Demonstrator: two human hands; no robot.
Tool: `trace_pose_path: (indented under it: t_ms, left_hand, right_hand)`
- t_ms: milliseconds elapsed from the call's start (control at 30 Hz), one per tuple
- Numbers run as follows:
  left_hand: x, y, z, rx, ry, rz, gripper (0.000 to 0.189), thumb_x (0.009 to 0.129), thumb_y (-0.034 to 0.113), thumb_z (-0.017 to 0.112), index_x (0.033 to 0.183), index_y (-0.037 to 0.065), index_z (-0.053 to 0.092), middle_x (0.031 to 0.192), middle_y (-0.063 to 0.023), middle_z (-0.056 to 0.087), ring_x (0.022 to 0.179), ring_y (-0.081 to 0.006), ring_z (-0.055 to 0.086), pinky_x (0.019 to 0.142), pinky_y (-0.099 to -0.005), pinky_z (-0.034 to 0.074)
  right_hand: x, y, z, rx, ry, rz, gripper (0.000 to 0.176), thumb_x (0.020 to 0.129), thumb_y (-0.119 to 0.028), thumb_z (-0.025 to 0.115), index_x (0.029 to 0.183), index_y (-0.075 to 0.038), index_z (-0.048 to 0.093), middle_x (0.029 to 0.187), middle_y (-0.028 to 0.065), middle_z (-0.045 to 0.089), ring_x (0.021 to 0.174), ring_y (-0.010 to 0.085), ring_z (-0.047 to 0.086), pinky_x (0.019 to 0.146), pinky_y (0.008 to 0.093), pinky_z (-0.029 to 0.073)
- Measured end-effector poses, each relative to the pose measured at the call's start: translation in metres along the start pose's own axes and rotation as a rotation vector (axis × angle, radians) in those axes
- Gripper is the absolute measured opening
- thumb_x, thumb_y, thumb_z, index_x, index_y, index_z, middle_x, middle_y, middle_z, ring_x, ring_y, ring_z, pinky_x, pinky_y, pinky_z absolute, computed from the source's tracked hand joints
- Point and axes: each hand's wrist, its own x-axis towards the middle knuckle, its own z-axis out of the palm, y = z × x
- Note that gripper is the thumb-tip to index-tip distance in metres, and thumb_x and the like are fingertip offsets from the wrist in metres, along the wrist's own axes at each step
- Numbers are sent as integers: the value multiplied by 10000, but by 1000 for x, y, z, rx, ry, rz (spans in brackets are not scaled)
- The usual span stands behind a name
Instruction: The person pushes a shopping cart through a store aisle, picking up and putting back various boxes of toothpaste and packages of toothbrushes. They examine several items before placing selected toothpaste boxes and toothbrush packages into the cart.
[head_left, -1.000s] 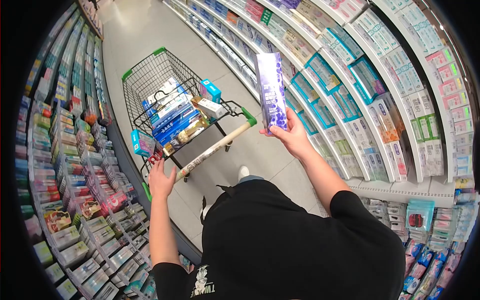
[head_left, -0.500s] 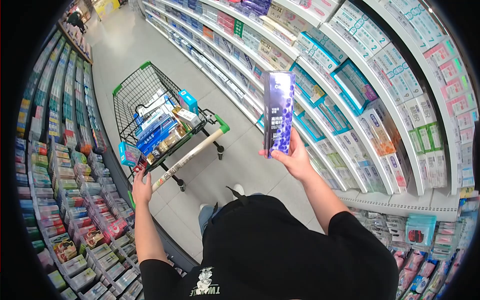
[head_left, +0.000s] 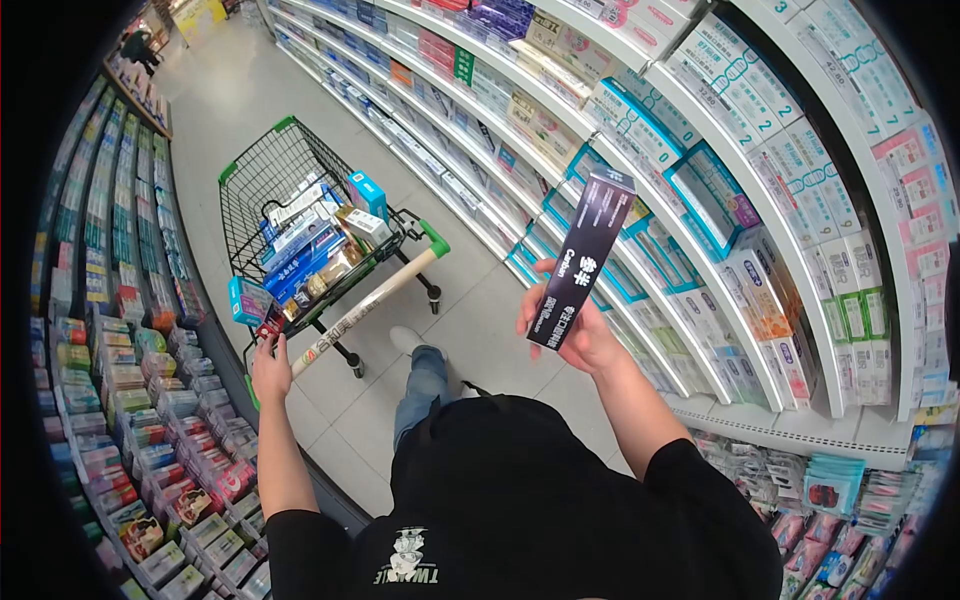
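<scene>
Head view: right fingers (head_left: 531,310) hold a slim oblong carton (head_left: 583,262).

Open floor (head_left: 490,362) at the right hand's (head_left: 592,342) eight o'clock
Shelves (head_left: 785,426) block one to three; cart (head_left: 370,308) stands at ten.

On the dark box (head_left: 582,262), just off centre toward two o'clock, "Canban" stands beside Chinese characters. White boxes (head_left: 722,72) farther out toward two o'clock bear digits 2 and 7. The black shirt (head_left: 570,500), near six o'clock, shows "TW"; the cart handle's (head_left: 366,313) lettering is unclear.
</scene>
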Motion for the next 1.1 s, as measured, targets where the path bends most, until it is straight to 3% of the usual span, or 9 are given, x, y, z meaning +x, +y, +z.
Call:
trace_pose_path:
  t_ms: [100, 200, 233, 333, 367, 500, 767, 900, 1100]
  left_hand:
    - [12, 17, 0, -61, 57, 14, 653, 1040, 597, 485, 1453, 108, 616, 1503, -142, 583, 1393, -339, 536, 1132, -473, 428]
    - [24, 0, 8, 14, 217, 465, 622, 1005, 555, 577, 1405, 81, 632, 1440, -144, 617, 1371, -335, 536, 1089, -474, 432]
    - [20, 14, -2, 49, 338, 729, 550, 955, 559, 654, 1247, 95, 703, 1156, -159, 731, 1141, -354, 671, 907, -482, 513]
    - [21, 50, -25, 197, -178, 425, 518, 933, 606, 667, 1057, 107, 734, 843, -160, 736, 837, -384, 722, 717, -495, 541]
    - [35, 33, -1, 173, -15, 560, 560, 919, 662, 649, 886, 106, 712, 641, -150, 669, 630, -398, 684, 582, -509, 511]
    - [53, 51, -7, 285, -112, 478, 658, 922, 735, 583, 837, 97, 718, 679, -183, 689, 691, -397, 709, 602, -507, 519]
    - [89, 86, -13, 252, -165, 450, 676, 909, 753, 589, 784, 98, 695, 671, -152, 694, 679, -375, 717, 587, -494, 535]
    - [106, 104, -18, 248, -178, 432, 683, 919, 760, 571, 784, 99, 681, 668, -152, 691, 684, -375, 718, 588, -495, 534]
    - [136, 127, -19, 246, -178, 423, 703, 933, 770, 544, 794, 94, 676, 675, -165, 690, 689, -383, 718, 588, -497, 532]
  right_hand:
    - [26, 1, -19, -173, 118, 63, 970, 765, -452, 927, 1499, -99, 401, 1154, 74, 592, 997, 205, 653, 828, 363, 615]
    - [57, -8, -17, 13, 113, 9, 940, 741, -388, 943, 1463, -30, 459, 1057, 35, 607, 975, 179, 640, 933, 399, 531]
    - [66, -10, -17, 56, 104, 5, 1010, 741, -453, 923, 1496, 1, 431, 1012, 29, 600, 969, 177, 627, 987, 389, 480]
    - [103, -22, -28, 141, -54, -4, 997, 780, -503, 881, 1513, 4, 433, 996, 49, 588, 952, 174, 607, 979, 381, 478]
    - [115, -23, -41, 80, -151, -41, 981, 833, -554, 832, 1531, 1, 423, 1083, 109, 640, 1031, 210, 657, 998, 405, 511]
    - [154, -22, -64, 200, -45, 24, 982, 906, -540, 776, 1601, -20, 318, 1363, 238, 624, 1237, 342, 669, 1032, 462, 561]
    - [244, -11, -76, 198, 103, -11, 927, 917, -376, 811, 1603, -22, 298, 1314, 149, 648, 1074, 239, 705, 951, 391, 594]
    - [272, -21, -58, -256, 438, 73, 555, 939, -124, 756, 1420, -39, 493, 1219, 124, 694, 1009, 205, 707, 900, 335, 585]
    - [316, -56, -111, -1293, 552, -30, 518, 892, -238, 842, 1317, -33, 628, 1063, 45, 697, 932, 123, 646, 825, 293, 525]
